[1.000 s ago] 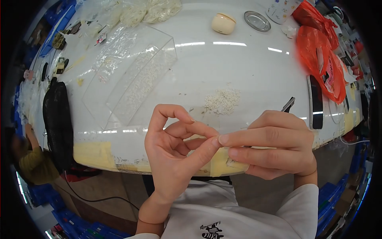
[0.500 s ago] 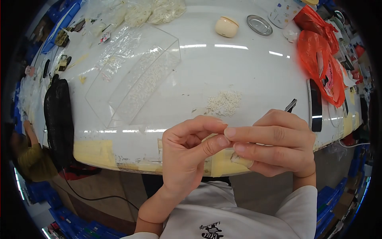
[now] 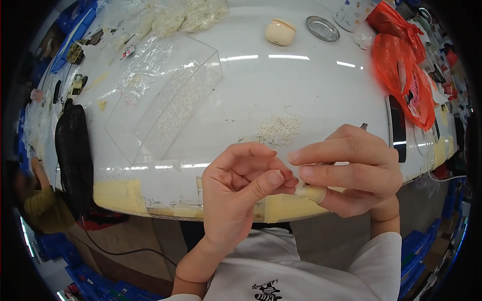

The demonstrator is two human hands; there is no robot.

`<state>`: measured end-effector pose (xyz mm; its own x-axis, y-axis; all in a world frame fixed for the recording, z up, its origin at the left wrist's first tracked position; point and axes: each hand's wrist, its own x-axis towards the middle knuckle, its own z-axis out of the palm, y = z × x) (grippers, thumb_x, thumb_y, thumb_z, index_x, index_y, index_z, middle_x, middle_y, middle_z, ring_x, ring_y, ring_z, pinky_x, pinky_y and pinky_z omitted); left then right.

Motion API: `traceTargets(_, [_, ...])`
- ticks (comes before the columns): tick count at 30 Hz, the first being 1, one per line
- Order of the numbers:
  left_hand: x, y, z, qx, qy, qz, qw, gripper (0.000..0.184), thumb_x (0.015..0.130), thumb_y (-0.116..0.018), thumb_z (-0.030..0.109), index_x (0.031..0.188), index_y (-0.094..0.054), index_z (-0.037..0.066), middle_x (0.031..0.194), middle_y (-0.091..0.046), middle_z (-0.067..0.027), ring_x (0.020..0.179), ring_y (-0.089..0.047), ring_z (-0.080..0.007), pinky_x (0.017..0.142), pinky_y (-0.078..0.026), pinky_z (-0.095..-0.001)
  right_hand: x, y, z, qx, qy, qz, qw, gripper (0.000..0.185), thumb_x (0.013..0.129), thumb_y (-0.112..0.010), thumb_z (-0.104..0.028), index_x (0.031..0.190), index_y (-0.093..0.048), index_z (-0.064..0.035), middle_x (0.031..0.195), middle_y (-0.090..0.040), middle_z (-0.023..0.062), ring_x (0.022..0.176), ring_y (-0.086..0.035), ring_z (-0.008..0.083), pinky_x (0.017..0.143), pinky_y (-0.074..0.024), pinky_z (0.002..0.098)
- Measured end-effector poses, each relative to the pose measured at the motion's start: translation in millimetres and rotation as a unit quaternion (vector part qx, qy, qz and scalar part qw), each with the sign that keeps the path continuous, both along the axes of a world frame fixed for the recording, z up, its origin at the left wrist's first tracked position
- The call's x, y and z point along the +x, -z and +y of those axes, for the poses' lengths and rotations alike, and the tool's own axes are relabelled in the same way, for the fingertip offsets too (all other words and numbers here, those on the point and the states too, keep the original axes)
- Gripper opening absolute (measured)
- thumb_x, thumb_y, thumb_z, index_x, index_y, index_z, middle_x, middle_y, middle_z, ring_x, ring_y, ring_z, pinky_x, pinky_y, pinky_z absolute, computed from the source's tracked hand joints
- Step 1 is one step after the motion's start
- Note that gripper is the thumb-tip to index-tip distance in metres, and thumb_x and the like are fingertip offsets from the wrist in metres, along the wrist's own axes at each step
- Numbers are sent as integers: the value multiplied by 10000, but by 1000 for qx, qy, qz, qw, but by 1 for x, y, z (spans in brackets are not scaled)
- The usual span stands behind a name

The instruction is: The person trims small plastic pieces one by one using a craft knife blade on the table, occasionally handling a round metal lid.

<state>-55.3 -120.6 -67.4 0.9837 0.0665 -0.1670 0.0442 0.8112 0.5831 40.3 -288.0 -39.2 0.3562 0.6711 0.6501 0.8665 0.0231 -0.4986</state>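
Observation:
My left hand (image 3: 240, 188) is raised above the table's front edge, its fingers curled and its thumb near the middle fingertips. Anything held there is too small or hidden to make out. Facing it, a small gap away, is my right hand (image 3: 359, 170), with yellow tape (image 3: 312, 193) wrapped round its thumb. Slim dark metal tweezers (image 3: 364, 126) lie in the right hand, mostly covered by the fingers; one end sticks out behind the knuckles. Just beyond both hands, a loose pile of small white beads (image 3: 279, 129) is spread on the white table (image 3: 246, 95).
A clear tray (image 3: 175, 108) with white beads lies left of the pile. Farther back are a cream container (image 3: 280, 32) and a metal lid (image 3: 323, 28). Red plastic bags (image 3: 401, 80) and a phone (image 3: 396, 128) sit right; a black bag (image 3: 74, 155) stands left, near another person's arm (image 3: 41, 175).
My fingertips have parted: the right hand has drawn slightly up and right from the left. The left fingers have curled in further. The view has shifted a little.

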Motion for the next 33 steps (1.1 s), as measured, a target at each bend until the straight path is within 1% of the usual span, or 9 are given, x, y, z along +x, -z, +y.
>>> traceTargets(3, [-1,5,-1,54,-23,-35,998,115,823,-634,-77,935,-619,-59,872,-671,-176,814,-678,-215,764,-584,-338,2,3,1,4,-2,12,1000,283,613,-677,-48,894,-689,-13,912,-686,170,594,-585,147,517,-450,234])
traceTargets(6, [-3,4,1,131,-24,-49,990,107,813,-638,-87,919,-643,-72,883,-670,-178,811,-673,-216,763,-577,-327,3,4,0,-1,-5,22,1000,304,600,-665,-40,901,-691,-6,927,-681,170,592,-578,143,521,-452,233])
traceTargets(12, [-3,5,3,186,-25,-73,979,129,816,-631,-95,940,-663,-73,921,-660,-180,824,-657,-207,759,-562,-310,1,5,0,-9,4,34,999,310,594,-664,-32,900,-696,-2,943,-675,171,594,-570,133,521,-450,231])
traceTargets(18, [-2,0,2,176,-14,-37,984,116,821,-636,-83,935,-658,-77,924,-659,-173,837,-657,-199,766,-567,-308,2,5,0,-9,1,26,1000,310,605,-670,-31,912,-695,0,944,-673,170,596,-570,131,517,-447,230])
traceTargets(21, [-2,-8,1,130,-17,6,991,110,815,-650,-75,924,-647,-87,915,-664,-165,837,-660,-195,774,-568,-307,1,5,1,-7,1,27,1000,312,608,-674,-30,919,-694,-1,941,-673,167,595,-568,131,515,-444,228])
traceTargets(24, [-3,-2,4,136,-13,-31,990,111,811,-658,-70,916,-637,-97,911,-669,-159,839,-663,-194,769,-564,-304,1,5,1,-4,2,30,1000,314,605,-672,-28,917,-694,-1,939,-673,165,592,-565,131,514,-442,226])
traceTargets(27, [-4,-1,4,153,-14,-43,987,112,807,-650,-85,920,-648,-92,910,-669,-167,830,-663,-199,756,-555,-295,1,4,0,-6,4,32,999,314,602,-667,-27,914,-695,0,938,-672,165,590,-563,135,515,-443,226])
traceTargets(30, [-4,1,5,187,-16,-60,980,118,804,-645,-94,921,-662,-84,911,-668,-174,817,-662,-203,749,-548,-292,1,3,0,-11,6,35,999,316,599,-662,-26,912,-696,1,940,-672,166,592,-564,139,517,-446,228])
traceTargets(33, [-4,0,4,193,-18,-45,980,125,800,-643,-100,918,-673,-75,910,-666,-180,806,-661,-205,750,-546,-291,1,4,0,-13,7,39,999,318,598,-662,-28,913,-697,1,941,-671,166,596,-564,141,517,-447,230])
